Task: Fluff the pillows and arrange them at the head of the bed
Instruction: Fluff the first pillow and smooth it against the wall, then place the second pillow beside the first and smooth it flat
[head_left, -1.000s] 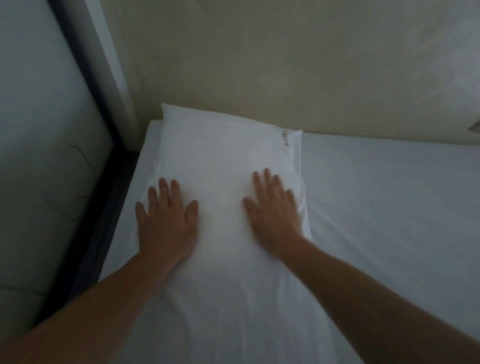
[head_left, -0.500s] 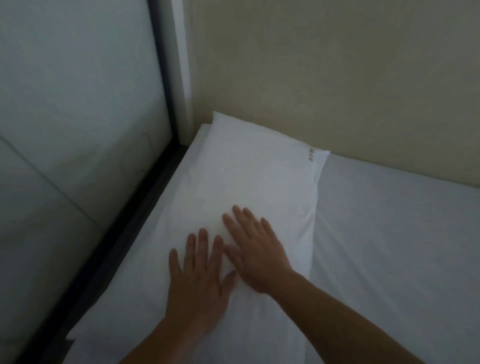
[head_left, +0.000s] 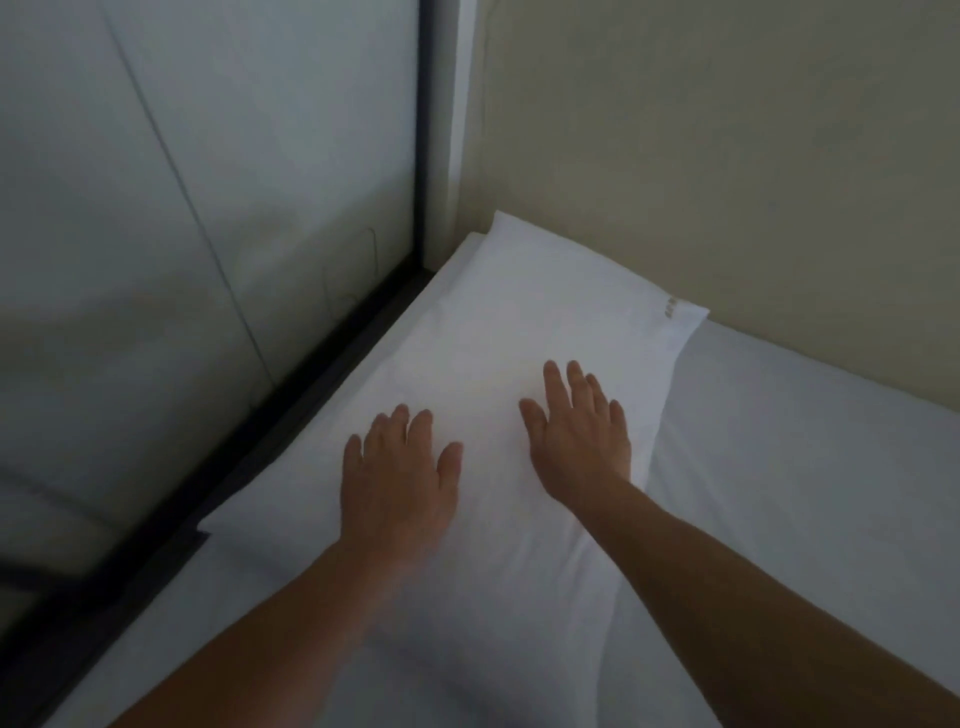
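A white pillow (head_left: 540, 322) lies flat on the bed (head_left: 810, 457), its far end against the beige wall and its left side along the bed's left edge. A small label shows near its far right corner. My left hand (head_left: 397, 480) rests palm down on the pillow's left half, fingers spread. My right hand (head_left: 582, 434) lies palm down on the right half, close to the pillow's right edge. Neither hand grips anything. Only this one pillow is in view.
A dark frame rail (head_left: 291, 415) runs along the bed's left side, with a pale glass-like panel (head_left: 182, 234) beyond it. The beige wall (head_left: 727, 156) stands at the head. White sheet stretches to the right of the pillow.
My hands, side by side and touching half a second ago, have spread apart across the pillow. The view has swung left, showing more of the panel.
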